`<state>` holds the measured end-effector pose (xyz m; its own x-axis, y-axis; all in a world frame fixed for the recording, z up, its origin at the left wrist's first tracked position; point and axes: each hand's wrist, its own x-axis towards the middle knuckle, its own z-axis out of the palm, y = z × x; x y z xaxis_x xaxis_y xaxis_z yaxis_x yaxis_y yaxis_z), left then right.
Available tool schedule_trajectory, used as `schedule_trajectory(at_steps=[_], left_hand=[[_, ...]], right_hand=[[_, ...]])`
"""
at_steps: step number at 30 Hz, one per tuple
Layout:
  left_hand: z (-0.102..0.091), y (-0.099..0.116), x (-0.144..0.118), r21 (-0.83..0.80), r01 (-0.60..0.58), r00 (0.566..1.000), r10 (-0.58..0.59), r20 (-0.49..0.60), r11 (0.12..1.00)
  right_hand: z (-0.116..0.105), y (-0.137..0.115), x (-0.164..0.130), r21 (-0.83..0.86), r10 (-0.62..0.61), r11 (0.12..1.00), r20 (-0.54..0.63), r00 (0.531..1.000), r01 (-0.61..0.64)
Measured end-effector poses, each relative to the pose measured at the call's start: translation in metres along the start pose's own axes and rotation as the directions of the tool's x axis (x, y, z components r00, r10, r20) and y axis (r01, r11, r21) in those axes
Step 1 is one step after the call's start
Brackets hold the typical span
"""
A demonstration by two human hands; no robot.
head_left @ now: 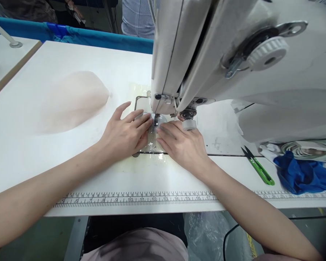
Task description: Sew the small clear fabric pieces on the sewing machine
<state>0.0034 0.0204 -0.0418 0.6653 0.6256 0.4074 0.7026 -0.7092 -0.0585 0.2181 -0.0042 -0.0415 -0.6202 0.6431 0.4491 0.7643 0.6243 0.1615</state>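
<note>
Head view only, so everything comes from that one angle. Both hands sit flat on the bench (70, 170), right at the needle area of the sewing machine (233, 65). The left hand (125, 136) lies palm down with fingers spread and pointing up and to the right, toward the presser foot (155, 121). The right hand (182, 145) comes in from the other side, fingers pointing up and to the left, so the two sets of fingertips nearly meet just in front of the foot. Neither hand is pinching anything; the fingers are stretched out and pressing down on a small pale fabric piece (152, 145) that lies on the needle plate between and under the fingertips. It's mostly covered, so I can't tell its long axis. Both hands are about equally close to it, with the left maybe covering slightly more.

Off to the left, well apart, lies a sheer pinkish fabric panel (73, 99). Green thread snips (258, 166) lie to the right, near a blue cloth (301, 175). A ruler strip (136, 199) runs along the front edge.
</note>
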Motion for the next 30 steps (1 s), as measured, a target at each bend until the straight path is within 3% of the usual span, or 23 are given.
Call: schedule_trajectory(at_steps=[13, 18, 20, 22, 24, 25, 27, 30], left_hand=[[0.005, -0.003, 0.0, -0.065, 0.095, 0.995, -0.094, 0.028, 0.993], [0.001, -0.003, -0.002, -0.075, 0.106, 0.994, -0.106, 0.003, 0.992], [-0.001, -0.002, -0.003, -0.102, 0.096, 0.995, -0.099, -0.024, 0.99], [-0.004, -0.002, -0.004, -0.177, 0.048, 0.998, -0.056, -0.042, 0.983], [-0.009, -0.003, -0.005, -0.357, -0.039, 0.999, 0.025, -0.045, 0.933], [-0.013, -0.004, -0.005, -0.492, -0.069, 0.998, 0.059, -0.035, 0.868], [-0.021, -0.006, -0.005, -0.77, -0.008, 0.998, 0.053, 0.034, 0.638], [-0.034, -0.013, -0.006, -0.932, 0.267, 0.964, -0.072, 0.257, 0.247]], right_hand=[[0.001, 0.005, -0.002, 0.033, 0.046, 0.998, 0.071, 0.996, -0.048], [0.002, 0.003, 0.0, 0.167, 0.109, 0.978, 0.123, 0.986, -0.129], [-0.003, 0.003, 0.002, 0.318, 0.167, 0.926, 0.134, 0.977, -0.202], [-0.013, 0.003, 0.004, 0.609, 0.185, 0.751, 0.177, 0.967, -0.255], [-0.024, 0.005, 0.005, 0.873, 0.123, 0.385, 0.272, 0.954, -0.298], [-0.028, 0.006, 0.006, 0.924, 0.091, 0.191, 0.321, 0.943, -0.332], [-0.033, 0.007, 0.006, 0.91, 0.072, -0.083, 0.412, 0.908, -0.406], [-0.032, 0.008, 0.007, 0.814, 0.07, -0.259, 0.552, 0.831, -0.519]])
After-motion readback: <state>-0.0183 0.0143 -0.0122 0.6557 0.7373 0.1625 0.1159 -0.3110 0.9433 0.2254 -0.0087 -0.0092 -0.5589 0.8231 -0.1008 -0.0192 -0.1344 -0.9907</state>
